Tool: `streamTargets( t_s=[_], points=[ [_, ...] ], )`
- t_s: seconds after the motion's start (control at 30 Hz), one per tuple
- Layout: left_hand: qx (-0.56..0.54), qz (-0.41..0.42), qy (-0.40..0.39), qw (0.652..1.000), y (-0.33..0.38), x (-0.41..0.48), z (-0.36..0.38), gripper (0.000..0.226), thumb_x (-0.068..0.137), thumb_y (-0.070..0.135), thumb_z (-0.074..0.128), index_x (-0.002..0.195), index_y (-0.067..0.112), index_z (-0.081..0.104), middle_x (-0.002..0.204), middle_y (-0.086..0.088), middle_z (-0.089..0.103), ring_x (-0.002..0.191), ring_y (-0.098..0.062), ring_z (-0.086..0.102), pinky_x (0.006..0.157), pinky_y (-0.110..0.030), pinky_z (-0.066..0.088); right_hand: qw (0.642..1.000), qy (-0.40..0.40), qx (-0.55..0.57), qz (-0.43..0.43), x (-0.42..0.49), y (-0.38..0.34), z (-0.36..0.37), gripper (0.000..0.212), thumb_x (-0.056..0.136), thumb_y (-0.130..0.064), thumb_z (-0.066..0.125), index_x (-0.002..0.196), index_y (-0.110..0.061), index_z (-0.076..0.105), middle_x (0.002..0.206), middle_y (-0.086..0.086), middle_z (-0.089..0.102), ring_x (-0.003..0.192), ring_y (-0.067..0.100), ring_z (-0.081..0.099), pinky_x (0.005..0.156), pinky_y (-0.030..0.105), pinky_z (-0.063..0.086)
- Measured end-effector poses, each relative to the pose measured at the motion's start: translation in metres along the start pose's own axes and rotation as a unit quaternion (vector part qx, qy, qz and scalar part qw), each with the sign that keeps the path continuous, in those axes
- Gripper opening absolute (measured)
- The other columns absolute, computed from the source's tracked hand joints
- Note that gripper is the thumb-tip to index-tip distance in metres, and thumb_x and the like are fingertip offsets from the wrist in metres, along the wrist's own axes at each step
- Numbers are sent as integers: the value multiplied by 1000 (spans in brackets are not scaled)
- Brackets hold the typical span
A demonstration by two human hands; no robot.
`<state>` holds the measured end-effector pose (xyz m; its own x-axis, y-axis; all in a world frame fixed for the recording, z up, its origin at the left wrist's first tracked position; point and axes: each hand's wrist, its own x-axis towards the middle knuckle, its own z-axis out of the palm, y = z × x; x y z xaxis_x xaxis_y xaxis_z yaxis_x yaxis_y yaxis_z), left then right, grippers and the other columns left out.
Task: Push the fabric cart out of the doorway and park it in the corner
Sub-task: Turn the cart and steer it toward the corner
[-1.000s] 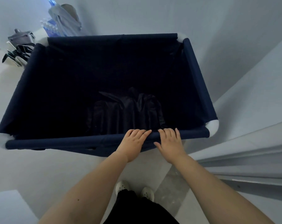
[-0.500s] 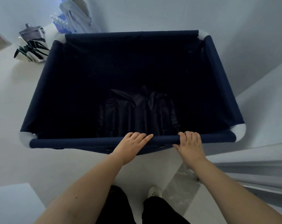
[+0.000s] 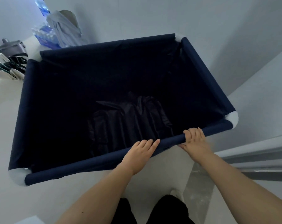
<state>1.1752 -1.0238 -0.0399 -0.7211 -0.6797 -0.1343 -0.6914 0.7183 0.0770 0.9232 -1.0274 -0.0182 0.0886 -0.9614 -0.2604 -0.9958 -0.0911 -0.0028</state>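
The fabric cart [image 3: 95,160] is a deep navy bin with padded rails and white corner caps, seen from above and filling the middle of the view. A crumpled dark cloth [image 3: 129,122] lies at its bottom. My left hand [image 3: 139,152] rests flat on the near rail with its fingers stretched over it. My right hand [image 3: 196,141] is wrapped around the same rail, nearer the right corner cap. The cart sits skewed, its right side farther from me than its left.
A white wall runs close along the cart's right side, with a grey metal door track [image 3: 258,160] at lower right. Beyond the far left corner stand packs of water bottles [image 3: 44,36], a grey cloth bundle [image 3: 64,29] and a dark bag with boxes [image 3: 10,62]. My shoes show below.
The cart has turned counter-clockwise, its near left corner swinging toward me. My right hand slid right along the rail and closed around it. The left hand stayed flat on the rail.
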Motion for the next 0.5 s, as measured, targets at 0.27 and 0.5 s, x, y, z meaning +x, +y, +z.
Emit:
streamTargets(
  t_s=[0.27,0.5],
  points=[
    [-15,-32,-1,999,-79,-91,5,86,78,10,59,145,11,6,131,-8,48,105,-24,50,87,-35,47,1000,-1,0,-16,18,-119,0,66,84,-46,59,125,3,43,119,22,50,117,39,42,114,49,16],
    [-11,-116,4,993,-134,-154,10,82,75,12,60,144,12,16,125,-5,55,100,-22,55,82,-34,50,995,26,14,-92,49,-202,-4,63,84,-45,59,123,2,46,116,22,53,116,39,45,114,49,15]
  ],
)
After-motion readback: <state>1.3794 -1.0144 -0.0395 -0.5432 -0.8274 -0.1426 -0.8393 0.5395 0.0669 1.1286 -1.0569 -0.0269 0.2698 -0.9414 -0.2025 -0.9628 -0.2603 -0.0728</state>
